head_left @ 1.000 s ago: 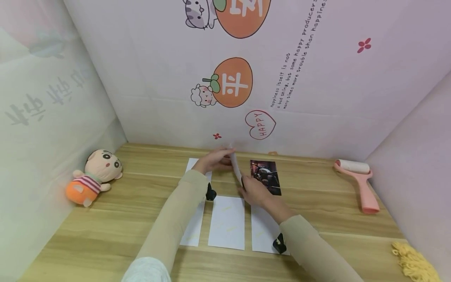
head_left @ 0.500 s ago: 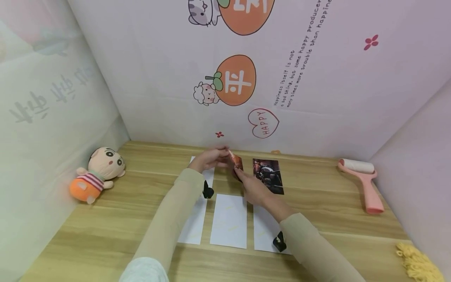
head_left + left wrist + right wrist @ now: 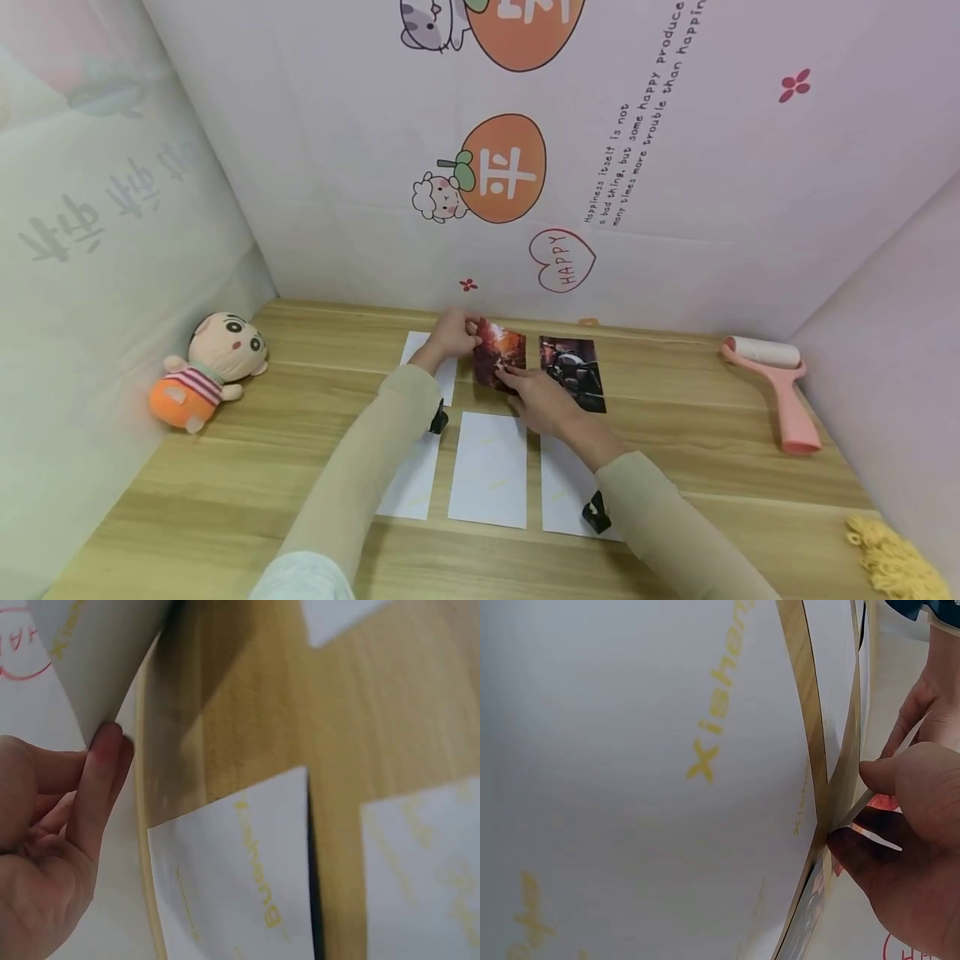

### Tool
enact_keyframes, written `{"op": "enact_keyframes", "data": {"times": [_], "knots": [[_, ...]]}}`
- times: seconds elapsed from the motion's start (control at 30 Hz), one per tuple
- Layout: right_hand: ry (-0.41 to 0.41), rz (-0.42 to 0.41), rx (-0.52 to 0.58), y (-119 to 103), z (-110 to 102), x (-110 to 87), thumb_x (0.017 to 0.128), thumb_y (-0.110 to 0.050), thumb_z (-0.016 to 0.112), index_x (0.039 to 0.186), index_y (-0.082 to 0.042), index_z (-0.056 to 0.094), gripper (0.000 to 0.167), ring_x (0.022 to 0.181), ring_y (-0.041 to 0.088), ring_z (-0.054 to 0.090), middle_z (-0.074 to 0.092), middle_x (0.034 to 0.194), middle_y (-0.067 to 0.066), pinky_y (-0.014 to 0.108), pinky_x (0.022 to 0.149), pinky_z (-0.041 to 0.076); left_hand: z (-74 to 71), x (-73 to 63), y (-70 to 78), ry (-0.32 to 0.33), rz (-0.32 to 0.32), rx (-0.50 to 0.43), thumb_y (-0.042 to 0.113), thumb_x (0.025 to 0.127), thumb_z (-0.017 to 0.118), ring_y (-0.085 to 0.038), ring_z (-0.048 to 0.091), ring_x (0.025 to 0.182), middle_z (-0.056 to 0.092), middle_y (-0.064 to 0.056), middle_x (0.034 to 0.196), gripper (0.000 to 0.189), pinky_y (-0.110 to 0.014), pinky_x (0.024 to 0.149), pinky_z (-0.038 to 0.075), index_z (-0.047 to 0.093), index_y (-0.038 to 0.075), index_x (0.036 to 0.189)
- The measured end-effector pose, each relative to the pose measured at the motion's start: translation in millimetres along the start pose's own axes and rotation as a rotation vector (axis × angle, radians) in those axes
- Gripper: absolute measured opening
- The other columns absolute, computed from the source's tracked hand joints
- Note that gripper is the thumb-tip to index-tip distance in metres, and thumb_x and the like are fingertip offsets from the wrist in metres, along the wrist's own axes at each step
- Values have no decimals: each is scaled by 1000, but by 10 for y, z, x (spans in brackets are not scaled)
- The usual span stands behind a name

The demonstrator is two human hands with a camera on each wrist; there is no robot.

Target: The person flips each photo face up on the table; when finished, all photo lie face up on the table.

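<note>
A photo print (image 3: 504,343) with a glowing orange-red picture is held tilted above the table's back part. My left hand (image 3: 452,335) pinches its far left corner between thumb and fingers; in the left wrist view that hand (image 3: 52,832) grips the edge, and the print's white back (image 3: 97,667) with yellow lettering shows. My right hand (image 3: 546,402) holds the near right part; in the right wrist view its thumb and fingers (image 3: 881,776) pinch the edge. Right of it lies a second photo print (image 3: 573,375), picture side up, showing a dark motorcycle.
White-backed prints lie face down: one (image 3: 489,471) in front, one (image 3: 558,475) under the right forearm, one (image 3: 418,483) by the left forearm and one (image 3: 417,343) behind. A plush doll (image 3: 206,371), a pink lint roller (image 3: 776,387) and yellow yarn (image 3: 892,558) lie at the sides.
The held print has turned from edge-on, its picture side swinging up toward the head camera and lowering. Both hands stay on it, the right one's fingers now lying over its face.
</note>
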State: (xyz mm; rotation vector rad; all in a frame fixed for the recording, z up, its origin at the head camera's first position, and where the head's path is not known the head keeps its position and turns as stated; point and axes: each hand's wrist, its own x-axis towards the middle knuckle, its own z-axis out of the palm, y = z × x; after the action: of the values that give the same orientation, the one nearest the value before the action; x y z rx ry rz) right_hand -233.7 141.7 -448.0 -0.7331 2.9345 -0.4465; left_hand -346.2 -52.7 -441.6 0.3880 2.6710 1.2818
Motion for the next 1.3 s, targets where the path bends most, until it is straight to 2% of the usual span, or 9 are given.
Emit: {"op": "enact_keyframes", "data": {"times": [0.07,0.13,0.3,0.53,0.73,0.8,0.93,1.0,1.3], "knots": [[-5,5,-6,-7,-9,-2,104,-15,61,153,-11,52,50,141,41,55,51,158,19,53,114,50,10,-8,27,26,36,96,-3,92,66,-24,67,92,73,-21,109,47,-31,82,56,58,-3,139],[-9,6,-9,-11,-15,-3,104,-15,62,152,-11,53,49,140,42,55,51,157,20,53,113,50,17,-17,46,33,45,146,-3,92,67,-28,68,100,72,-19,112,45,-37,88,58,58,0,136],[-29,14,-29,-14,-21,-6,104,-16,62,149,-10,57,46,141,42,55,53,156,21,53,114,49,26,-35,60,-18,50,254,2,94,66,-30,68,111,72,-17,123,28,-40,95,59,71,1,121],[-50,16,-39,-19,-13,-8,104,-18,62,147,-10,60,43,140,43,55,54,155,21,53,114,49,33,-61,58,-132,86,342,4,88,71,-30,70,105,75,-18,117,25,-40,93,60,77,-3,111],[-45,33,-58,-19,-3,1,102,-20,66,143,-11,63,42,139,42,55,56,152,21,53,115,48,52,-65,81,-214,86,449,15,87,78,-25,65,96,77,-13,107,19,-38,89,56,78,3,102],[-40,40,-70,-20,1,4,101,-21,67,142,-11,64,42,139,41,55,57,152,21,53,115,48,52,-70,95,-231,89,483,19,87,80,-28,64,106,76,-12,111,24,-39,96,55,78,4,106],[-32,45,-85,-24,9,9,101,-21,68,141,-11,65,42,139,40,56,58,151,21,52,115,49,44,-94,117,-253,85,519,22,87,82,-36,54,132,71,-12,131,41,-44,115,46,74,7,125],[-29,44,-90,-25,13,10,101,-22,68,141,-11,65,42,138,40,56,58,150,21,52,114,49,43,-101,120,-258,87,530,22,86,82,-38,49,140,66,-13,139,50,-46,121,42,70,8,133],[-37,44,-97,-35,14,14,100,-23,69,139,-10,67,41,139,40,55,59,150,21,53,114,49,46,-124,105,-255,80,541,21,85,82,-35,46,141,53,-12,154,56,-46,121,41,66,16,139]]}}
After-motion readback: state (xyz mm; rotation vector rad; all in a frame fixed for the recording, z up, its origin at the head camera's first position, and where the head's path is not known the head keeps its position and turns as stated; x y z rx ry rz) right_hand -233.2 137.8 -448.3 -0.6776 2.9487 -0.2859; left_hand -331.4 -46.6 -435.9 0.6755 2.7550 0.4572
